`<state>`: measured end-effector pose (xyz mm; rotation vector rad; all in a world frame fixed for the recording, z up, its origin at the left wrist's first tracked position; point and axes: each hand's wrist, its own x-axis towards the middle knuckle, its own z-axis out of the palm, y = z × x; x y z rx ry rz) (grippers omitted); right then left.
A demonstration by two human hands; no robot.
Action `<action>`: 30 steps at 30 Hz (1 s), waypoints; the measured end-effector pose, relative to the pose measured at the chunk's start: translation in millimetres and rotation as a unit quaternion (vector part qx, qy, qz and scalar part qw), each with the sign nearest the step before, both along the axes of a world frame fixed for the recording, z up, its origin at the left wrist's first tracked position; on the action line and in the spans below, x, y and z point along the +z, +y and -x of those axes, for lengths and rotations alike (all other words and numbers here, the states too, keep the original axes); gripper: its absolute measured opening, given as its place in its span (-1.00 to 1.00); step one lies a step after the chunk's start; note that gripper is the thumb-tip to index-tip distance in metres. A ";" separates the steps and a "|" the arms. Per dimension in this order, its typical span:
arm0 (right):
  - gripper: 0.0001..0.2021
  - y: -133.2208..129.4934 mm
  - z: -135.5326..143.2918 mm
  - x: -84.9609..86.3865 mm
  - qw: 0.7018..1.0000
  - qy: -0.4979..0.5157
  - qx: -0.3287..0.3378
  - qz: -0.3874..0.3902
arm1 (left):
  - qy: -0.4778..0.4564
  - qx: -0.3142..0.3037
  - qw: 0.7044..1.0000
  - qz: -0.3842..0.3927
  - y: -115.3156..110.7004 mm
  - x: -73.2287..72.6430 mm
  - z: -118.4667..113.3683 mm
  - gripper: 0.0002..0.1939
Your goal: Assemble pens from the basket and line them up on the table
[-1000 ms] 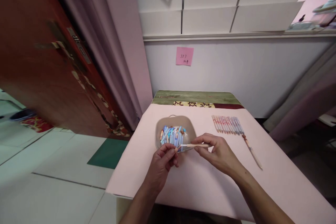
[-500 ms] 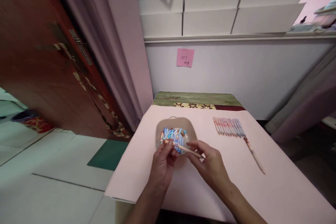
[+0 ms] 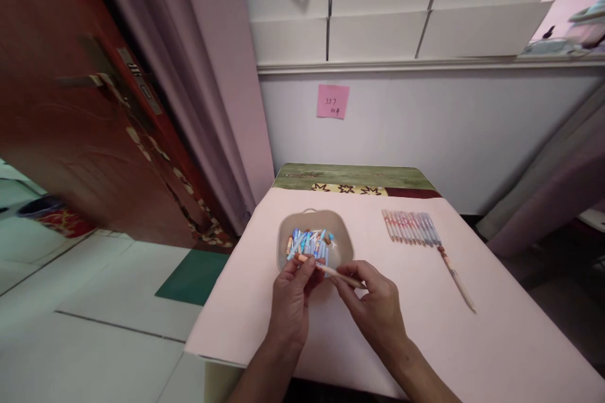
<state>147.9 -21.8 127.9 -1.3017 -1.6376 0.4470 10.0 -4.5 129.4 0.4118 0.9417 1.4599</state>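
Note:
Both hands hold one slim pale pen (image 3: 327, 269) just over the near rim of a beige basin (image 3: 342, 234). My left hand (image 3: 292, 293) pinches its brownish-orange end between thumb and fingers. The other end lies in the closed fingers of my right hand (image 3: 375, 296). Inside the basin is a heap of pen parts (image 3: 309, 244) in blue, white, orange and brown. A row of several clear, slim pen pieces (image 3: 410, 228) lies side by side at the right. Beside that row, a whole pen (image 3: 456, 279) with a brown top end slants towards me.
A pale pink cover (image 3: 255, 302) lies over the table, whose green back edge (image 3: 350, 172) shows by the wall. On the wall is a pink sticky note (image 3: 333, 101). A red-brown door (image 3: 94, 138) and purple curtain (image 3: 208, 75) stand at the left.
The right hand has closed in more round the pen's end, and both hands sit slightly lower. The pen row and basin contents look the same; the view has shifted a little.

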 end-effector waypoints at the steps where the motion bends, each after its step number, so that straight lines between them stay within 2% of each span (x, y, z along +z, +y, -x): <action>1: -0.91 0.3 -0.3 -0.5 1.000 -0.002 -0.004 -0.002 | 0.004 -0.001 1.000 -0.001 -0.8 -0.3 -0.6 -0.72; 10: -0.85 -1.4 -0.3 -10.4 0.997 -0.062 -0.046 -0.019 | 0.038 0.006 0.999 0.011 -5.3 -4.3 -8.4 -0.69; 17: -0.87 -0.2 1.7 -10.2 0.983 -0.103 -0.055 -0.141 | 0.003 0.016 1.000 0.014 -4.2 -5.1 -12.8 -0.70; 20: -0.88 -0.8 1.7 -8.6 0.979 -0.112 -0.058 -0.157 | 0.000 0.020 1.000 0.016 -2.9 -5.5 -13.1 -0.70; 24: -0.82 -1.6 1.1 -10.4 0.984 -0.129 -0.063 -0.102 | -0.005 0.025 1.000 0.009 -3.1 -4.9 -13.6 -0.69; 28: -0.65 0.5 -1.7 -12.5 0.993 -0.101 -0.037 0.041 | 0.031 0.008 0.999 0.010 -6.5 -5.5 -14.9 -0.68; 30: -0.55 1.4 -3.1 -11.6 0.992 -0.088 -0.026 0.087 | 0.052 -0.001 0.999 0.013 -7.6 -7.2 -15.5 -0.67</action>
